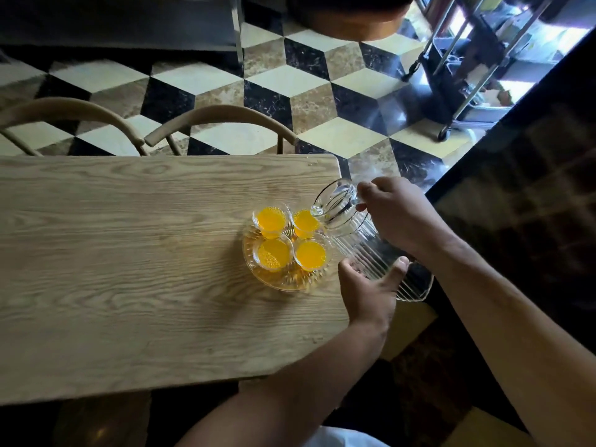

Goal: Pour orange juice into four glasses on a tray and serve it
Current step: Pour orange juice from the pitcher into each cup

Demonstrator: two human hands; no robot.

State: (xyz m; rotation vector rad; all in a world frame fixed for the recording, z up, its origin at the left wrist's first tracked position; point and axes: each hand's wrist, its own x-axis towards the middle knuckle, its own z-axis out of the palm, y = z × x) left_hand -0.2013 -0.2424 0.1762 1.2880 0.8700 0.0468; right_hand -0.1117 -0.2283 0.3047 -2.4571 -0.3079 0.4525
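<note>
You stand at a pale wooden tabletop (129,253) with strong grain, its right end rounded off. Beyond it runs a floor (290,82) tiled in a cube pattern of black, cream and brown. 2 curved wooden chair backs (222,112) sit against the far edge, and a wheeled metal cart (467,66) stands at the upper right beside a dark counter (532,188).

Near the tabletop's right end sits 1 round glass tray (258,275). On it stand 4 glasses (270,219), set 2 by 2 and touching, each holding orange juice.

Just right of the tray you hold 1 ribbed glass pitcher (354,233), tilted, its long axis running from lower right up to upper left. Its spout points left and hangs over the far-right glass. It looks clear, with no juice visible inside.

Your left hand (367,288) cups the pitcher's lower body, thumb on the near side, fingers curled round it. Your right hand (396,214) has its grip closed round the pitcher's handle near the rim.
</note>
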